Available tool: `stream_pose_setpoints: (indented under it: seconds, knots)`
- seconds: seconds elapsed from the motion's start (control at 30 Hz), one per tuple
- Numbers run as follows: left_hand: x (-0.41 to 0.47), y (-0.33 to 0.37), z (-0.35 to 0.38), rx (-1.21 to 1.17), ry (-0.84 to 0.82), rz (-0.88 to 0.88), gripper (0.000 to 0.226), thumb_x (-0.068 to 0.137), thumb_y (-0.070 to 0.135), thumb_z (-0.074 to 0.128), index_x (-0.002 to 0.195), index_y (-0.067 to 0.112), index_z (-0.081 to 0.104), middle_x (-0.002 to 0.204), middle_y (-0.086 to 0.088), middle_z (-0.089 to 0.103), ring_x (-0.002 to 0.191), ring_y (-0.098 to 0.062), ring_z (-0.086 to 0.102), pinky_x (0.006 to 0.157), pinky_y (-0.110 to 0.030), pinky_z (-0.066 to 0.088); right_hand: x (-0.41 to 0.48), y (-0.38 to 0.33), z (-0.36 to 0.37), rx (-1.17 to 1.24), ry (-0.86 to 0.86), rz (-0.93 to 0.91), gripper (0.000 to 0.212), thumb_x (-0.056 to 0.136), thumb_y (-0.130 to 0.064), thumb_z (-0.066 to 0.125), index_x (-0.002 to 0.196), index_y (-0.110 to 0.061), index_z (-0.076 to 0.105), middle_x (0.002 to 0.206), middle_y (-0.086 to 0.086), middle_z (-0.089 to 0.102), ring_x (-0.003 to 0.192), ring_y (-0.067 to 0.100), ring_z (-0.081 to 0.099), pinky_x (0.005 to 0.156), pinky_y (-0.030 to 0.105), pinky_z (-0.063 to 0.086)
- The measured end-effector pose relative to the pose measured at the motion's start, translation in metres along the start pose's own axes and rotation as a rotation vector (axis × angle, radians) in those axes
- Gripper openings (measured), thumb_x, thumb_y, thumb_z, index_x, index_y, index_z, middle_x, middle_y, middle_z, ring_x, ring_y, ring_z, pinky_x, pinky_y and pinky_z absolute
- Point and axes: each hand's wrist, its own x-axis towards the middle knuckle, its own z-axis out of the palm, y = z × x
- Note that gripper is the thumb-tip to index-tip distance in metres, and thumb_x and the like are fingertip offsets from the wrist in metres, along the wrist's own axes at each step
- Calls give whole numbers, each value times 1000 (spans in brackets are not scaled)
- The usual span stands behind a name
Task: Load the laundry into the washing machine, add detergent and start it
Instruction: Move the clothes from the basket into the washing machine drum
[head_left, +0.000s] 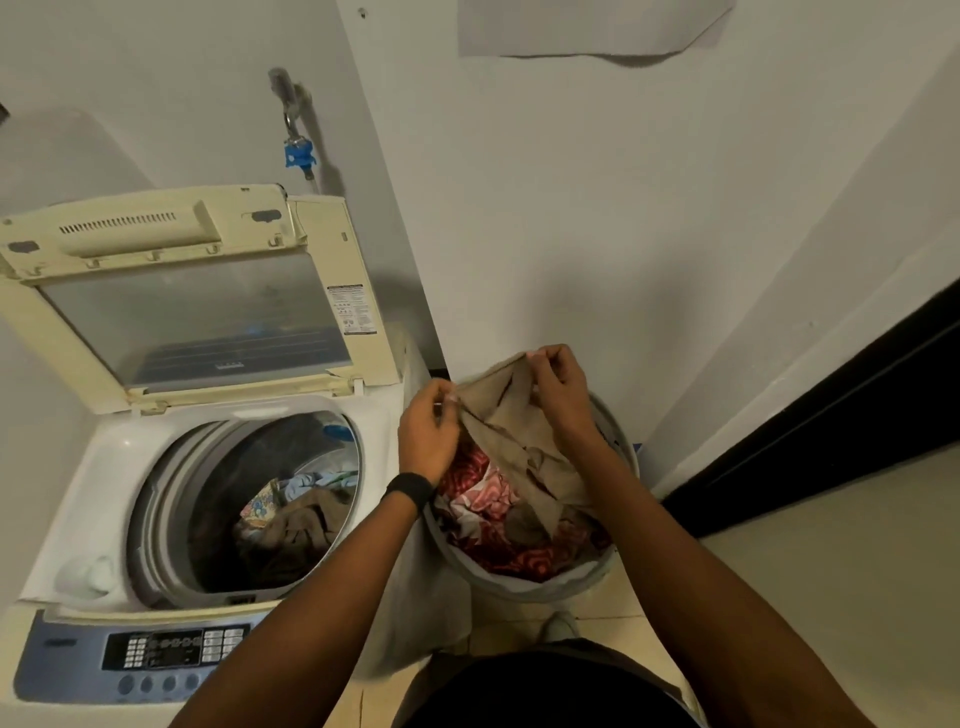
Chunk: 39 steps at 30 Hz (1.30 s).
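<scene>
A top-loading washing machine (109, 467) stands at the left with its lid (182, 301) raised. Its drum (260, 509) holds several clothes, brown, blue and patterned. To its right a round grey laundry basket (519, 584) holds red-patterned and pink clothes (488, 499). A beige garment (519, 426) is lifted above the basket. My left hand (428, 431) pinches its left edge. My right hand (558, 387) pinches its top edge, a little higher. A black band sits on my left wrist. No detergent is in view.
The machine's control panel (166, 652) with buttons faces me at the bottom left. A tap with a blue fitting (298, 156) hangs on the wall behind the machine. White walls close in behind the basket. A dark door edge (831, 405) runs along the right, with tiled floor beside it.
</scene>
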Motion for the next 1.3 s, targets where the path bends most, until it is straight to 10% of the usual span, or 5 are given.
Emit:
stream_pose_setpoints:
  seconds: [0.27, 0.47, 0.77, 0.9, 1.3]
  knots:
    - [42, 52, -26, -233, 70, 62, 12, 104, 10, 52, 98, 14, 62, 89, 4, 65, 83, -10, 60, 79, -29, 49, -12, -42, 2, -226, 110, -303, 18, 99, -38, 66, 103, -20, 61, 94, 4, 69, 82, 10, 63, 72, 29, 51]
    - [55, 71, -38, -166, -324, 223, 25, 95, 2, 63, 100, 25, 71, 101, 1, 76, 99, -15, 72, 89, -31, 59, -20, -70, 9, -665, -358, -405, 63, 82, -55, 79, 139, -42, 54, 120, -11, 69, 102, 5, 67, 90, 29, 58]
    - [33, 42, -23, -160, -508, 238, 46, 90, 35, 78, 130, 23, 61, 113, 13, 68, 103, 4, 65, 90, -20, 56, -38, -109, 21, -397, 118, -504, 12, 100, -21, 64, 97, -12, 70, 87, -4, 71, 79, 0, 64, 69, 13, 48]
    - [41, 20, -28, -85, -307, 210, 7, 95, 16, 71, 97, 20, 66, 90, 5, 69, 85, -10, 65, 78, -37, 57, -39, -137, 7, -193, 414, -497, 14, 101, -25, 61, 92, -16, 65, 82, -9, 64, 76, 3, 59, 72, 24, 51]
    - [112, 86, -88, -32, -205, 476, 15, 98, 32, 68, 88, 21, 69, 83, 5, 69, 80, -4, 63, 73, -19, 44, -55, -155, -1, -281, 433, -526, 4, 98, -28, 67, 99, -27, 70, 91, -18, 70, 87, -4, 64, 85, 23, 55]
